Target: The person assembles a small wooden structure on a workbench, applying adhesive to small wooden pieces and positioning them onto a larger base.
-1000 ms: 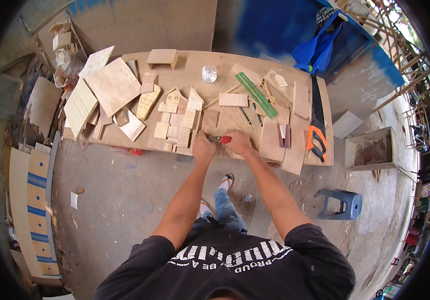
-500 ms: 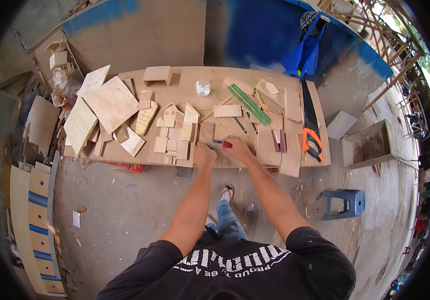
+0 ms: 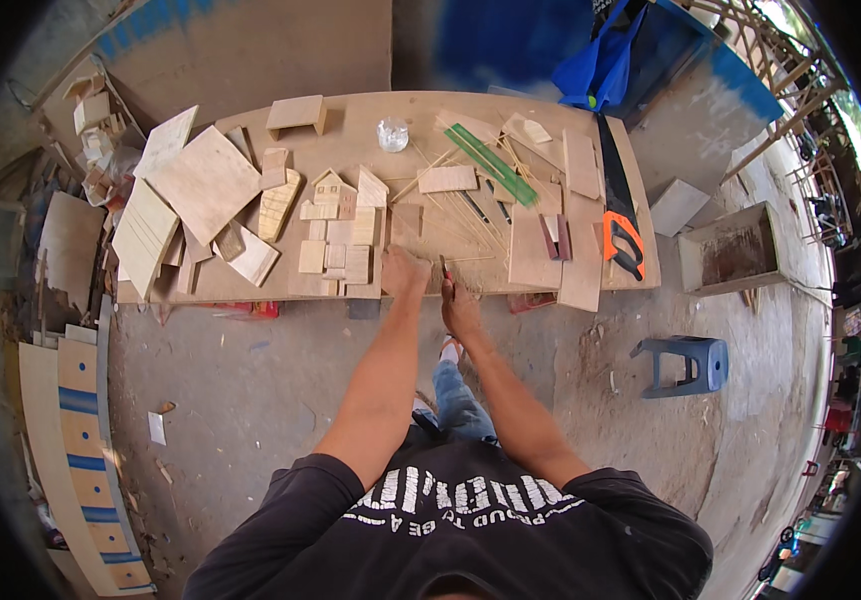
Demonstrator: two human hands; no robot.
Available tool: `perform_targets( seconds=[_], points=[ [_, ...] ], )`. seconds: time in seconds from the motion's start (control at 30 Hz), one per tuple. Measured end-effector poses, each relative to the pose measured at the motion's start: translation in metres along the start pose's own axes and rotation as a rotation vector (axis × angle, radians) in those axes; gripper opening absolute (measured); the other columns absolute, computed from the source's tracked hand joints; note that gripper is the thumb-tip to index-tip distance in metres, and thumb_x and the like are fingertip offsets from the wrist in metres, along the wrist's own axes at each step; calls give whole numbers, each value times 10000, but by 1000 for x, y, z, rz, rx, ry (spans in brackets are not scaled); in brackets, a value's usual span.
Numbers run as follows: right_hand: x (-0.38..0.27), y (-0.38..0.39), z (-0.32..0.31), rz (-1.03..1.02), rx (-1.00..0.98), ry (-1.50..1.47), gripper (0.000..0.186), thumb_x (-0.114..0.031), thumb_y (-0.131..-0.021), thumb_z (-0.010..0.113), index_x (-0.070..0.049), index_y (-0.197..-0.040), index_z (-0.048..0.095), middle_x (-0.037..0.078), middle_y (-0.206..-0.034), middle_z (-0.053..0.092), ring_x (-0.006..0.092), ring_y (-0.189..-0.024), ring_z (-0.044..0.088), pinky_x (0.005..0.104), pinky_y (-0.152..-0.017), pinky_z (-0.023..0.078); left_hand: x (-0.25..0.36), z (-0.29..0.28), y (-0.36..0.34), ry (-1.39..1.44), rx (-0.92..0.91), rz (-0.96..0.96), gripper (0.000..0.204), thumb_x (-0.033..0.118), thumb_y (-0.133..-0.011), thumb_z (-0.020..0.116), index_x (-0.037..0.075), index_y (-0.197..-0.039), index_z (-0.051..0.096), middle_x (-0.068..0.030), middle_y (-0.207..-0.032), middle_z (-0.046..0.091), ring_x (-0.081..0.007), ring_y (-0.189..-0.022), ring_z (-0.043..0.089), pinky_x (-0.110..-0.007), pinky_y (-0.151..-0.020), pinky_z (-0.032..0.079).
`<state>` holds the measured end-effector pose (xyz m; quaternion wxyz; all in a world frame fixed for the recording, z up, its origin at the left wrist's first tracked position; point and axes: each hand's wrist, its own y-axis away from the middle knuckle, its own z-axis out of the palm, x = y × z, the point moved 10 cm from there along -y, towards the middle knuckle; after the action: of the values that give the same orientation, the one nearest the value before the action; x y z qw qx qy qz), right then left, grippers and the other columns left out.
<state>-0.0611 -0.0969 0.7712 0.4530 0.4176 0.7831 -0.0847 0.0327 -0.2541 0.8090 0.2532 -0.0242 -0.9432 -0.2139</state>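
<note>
At the workbench's front edge, my left hand is closed with its fingers curled down; whatever it grips is hidden. Just to its right, my right hand is wrapped round a small red-handled tool, whose thin dark end points away from me. The tool's exact kind is too small to tell. A thin brownish wood piece lies beyond my left hand. Close on the left sits a house-shaped arrangement of small wooden blocks. Thin wooden sticks are scattered beyond my right hand.
Plywood boards are piled at the bench's left. A green ruler, a clear glass and an orange-handled saw lie farther off or to the right. A blue stool and wooden box stand on the floor at right.
My right hand has come back toward the bench's front edge. The red-handled tool has turned from sideways to pointing away from me. My left hand stays near the edge; the whole view has shifted.
</note>
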Motion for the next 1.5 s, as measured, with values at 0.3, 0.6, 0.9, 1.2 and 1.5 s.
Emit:
perform_targets(
  seconds=[0.3, 0.6, 0.9, 1.2, 1.5],
  points=[
    [-10, 7, 8, 11, 58, 151, 573, -409, -1059, 342, 64, -1006, 661, 372, -962, 643, 536, -944, 618, 583, -858, 476, -4, -6, 4, -2, -11, -11, 501, 199, -762, 742, 35, -1198, 557, -166, -1268, 579, -373, -1124, 636, -466, -900, 564],
    [-1, 10, 23, -33, 63, 122, 550, -395, -1068, 308, 32, -1279, 582, 317, -1115, 646, 491, -1056, 602, 551, -911, 469, -2, -2, 2, -41, -6, 16, 510, 245, -770, 739, 45, -1200, 553, -173, -1246, 577, -368, -1108, 643, -463, -876, 574],
    [8, 11, 29, -46, 67, 78, 527, -369, -1072, 310, 29, -1297, 572, 307, -1186, 626, 467, -1095, 591, 531, -934, 463, -7, 1, -1, -39, -47, -29, 711, 435, -724, 838, 50, -1248, 550, -150, -1332, 556, -358, -1170, 615, -461, -936, 547],
    [0, 15, 26, -6, 57, 82, 532, -376, -1072, 306, 56, -1209, 584, 314, -1141, 635, 499, -1039, 598, 554, -896, 469, -7, -1, 1, -26, -40, -31, 692, 416, -731, 849, 45, -1239, 562, -156, -1310, 572, -357, -1169, 617, -463, -933, 549],
    [3, 13, 36, -194, 203, 105, 375, -259, -1061, 366, 35, -1160, 577, 329, -988, 649, 507, -827, 628, 595, -687, 496, -3, -3, 3, -11, -7, 12, 549, 263, -760, 777, 45, -1210, 551, -166, -1249, 573, -375, -1081, 655, -462, -873, 576]
  ],
)
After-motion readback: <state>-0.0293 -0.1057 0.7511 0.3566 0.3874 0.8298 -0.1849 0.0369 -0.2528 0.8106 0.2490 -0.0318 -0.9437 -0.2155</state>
